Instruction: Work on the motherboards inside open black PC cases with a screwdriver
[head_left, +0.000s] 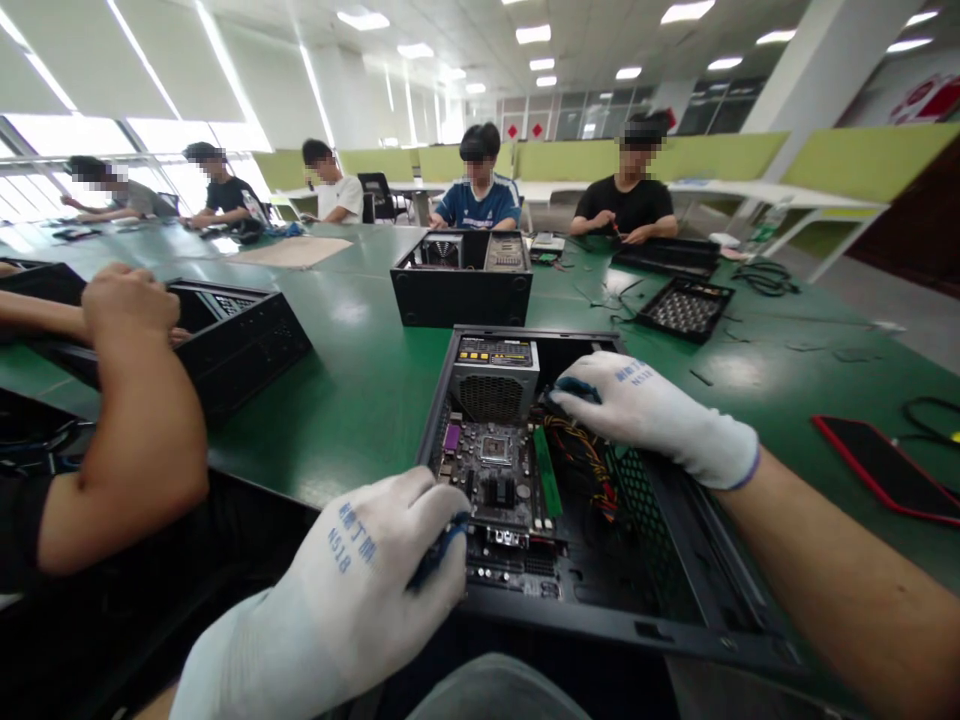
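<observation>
An open black computer case lies before me on the green table. Inside are a motherboard, a green memory stick and a boxy power supply. In a white glove with blue palm, my left hand is curled at the case's near left edge, thumb and fingers closed; what lies between them is hidden. My right hand, gloved alike, reaches over the right side beside the power supply. Its fingers are closed at the top of a bundle of coloured power cables; the fingertips are partly hidden.
At left, a co-worker's bare arm reaches over another black case. A third case stands beyond mine. Further right lie a black perforated panel, loose cables and a red-edged black pad. Several people sit around the table.
</observation>
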